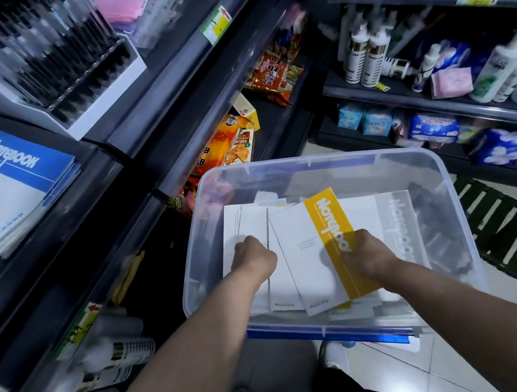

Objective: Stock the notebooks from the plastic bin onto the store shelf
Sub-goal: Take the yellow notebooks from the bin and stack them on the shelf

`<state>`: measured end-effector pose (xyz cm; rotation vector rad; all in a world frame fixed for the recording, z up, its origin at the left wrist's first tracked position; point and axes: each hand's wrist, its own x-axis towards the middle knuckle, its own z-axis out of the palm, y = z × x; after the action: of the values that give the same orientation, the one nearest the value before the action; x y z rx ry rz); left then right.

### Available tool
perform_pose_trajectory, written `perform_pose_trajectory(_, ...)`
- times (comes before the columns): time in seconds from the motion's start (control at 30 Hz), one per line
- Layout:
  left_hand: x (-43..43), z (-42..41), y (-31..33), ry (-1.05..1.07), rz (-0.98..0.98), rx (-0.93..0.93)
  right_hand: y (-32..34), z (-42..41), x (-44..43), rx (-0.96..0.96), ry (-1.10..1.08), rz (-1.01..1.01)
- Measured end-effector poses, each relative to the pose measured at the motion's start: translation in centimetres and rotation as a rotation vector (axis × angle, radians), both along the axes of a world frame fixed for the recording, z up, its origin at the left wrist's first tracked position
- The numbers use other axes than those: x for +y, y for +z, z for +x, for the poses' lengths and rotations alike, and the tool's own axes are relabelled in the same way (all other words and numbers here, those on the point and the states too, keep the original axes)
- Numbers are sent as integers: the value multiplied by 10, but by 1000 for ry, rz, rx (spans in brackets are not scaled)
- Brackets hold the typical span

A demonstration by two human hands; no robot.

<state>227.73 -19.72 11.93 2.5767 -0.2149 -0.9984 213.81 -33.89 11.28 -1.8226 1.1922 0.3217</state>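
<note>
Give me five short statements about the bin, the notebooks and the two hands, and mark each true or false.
1. Both hands are inside the plastic bin. True.
2. The right hand rests on a yellow-banded notebook. True.
3. The notebooks on the shelf have a red cover band. False: the top one's band is blue.
4. The left hand holds a pen. False: it rests on white notebooks in the bin.
5. The bin has a lid on. False: it is open on top.
</note>
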Motion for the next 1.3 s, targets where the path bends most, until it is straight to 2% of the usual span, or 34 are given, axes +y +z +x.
perform_pose_trajectory(0.07, -1, -2, -2, 84, -99, 138, -1, 1, 2, -2, 6, -4)
perform_pose_trajectory(0.2, -3, -1, -5, 240, -212, 265, -5, 1, 3, 31, 14, -13)
perform_pose_trajectory(0.33, -3, 3, 4, 193, -212, 251, -6, 3, 2, 49, 23, 7)
perform_pose_trajectory(0.47, -3, 0, 6, 235, -297, 391, -5, 7, 7, 65, 58, -41)
perform_pose_trajectory(0.53, -4, -3, 5, 186, -265, 294, -5, 7, 8, 52, 66, -51)
perform_pose_trajectory(0.63, -2, 1, 8, 54, -186, -51, -3, 7, 12, -16, 56, -17)
perform_pose_trajectory(0.7, 2, 8, 22, 5, -174, -196, 1, 11, 14, -57, 87, -40)
perform_pose_trajectory(0.83, 25, 21, 65, -9, -255, -328, 28, 36, 29, -172, 258, -218)
perform_pose_trajectory(0.93, 51, 29, 105, 10, -228, -527, 58, 63, 51, -307, 395, -430)
perform_pose_trajectory(1.0, 78, 36, 130, 79, -255, -623, 84, 82, 71, -437, 464, -551)
perform_pose_trajectory(1.13, 141, 48, 182, 307, -354, -737, 132, 125, 126, -610, 646, -622)
perform_pose_trajectory(1.3, 231, 61, 232, 610, -451, -875, 182, 166, 218, -806, 836, -455)
